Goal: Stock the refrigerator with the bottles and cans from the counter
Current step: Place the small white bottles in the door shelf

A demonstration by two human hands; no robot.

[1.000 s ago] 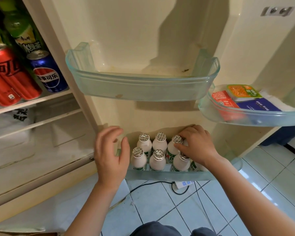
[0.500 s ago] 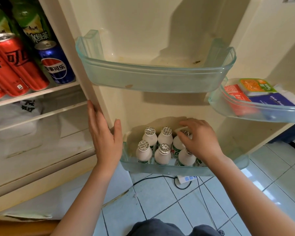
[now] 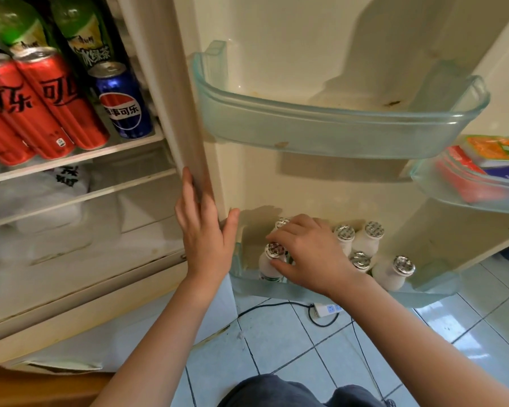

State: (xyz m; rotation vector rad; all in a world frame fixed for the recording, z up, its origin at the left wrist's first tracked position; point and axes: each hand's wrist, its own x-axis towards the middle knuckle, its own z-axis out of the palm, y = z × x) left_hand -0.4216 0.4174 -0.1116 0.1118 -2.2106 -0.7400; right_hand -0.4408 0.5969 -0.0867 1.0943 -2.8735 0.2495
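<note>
Warm, bright light; hard shadows on door liner (image 3: 321, 33); wide-angle edge bending.

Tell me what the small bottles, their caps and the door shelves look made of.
The small bottles look opaque white and matte, likely plastic, though glass cannot be ruled out. Their caps are silvery, crinkled and shiny, probably foil. The door shelves look like glossy, green-tinted clear plastic: the wall behind shows through.
</note>
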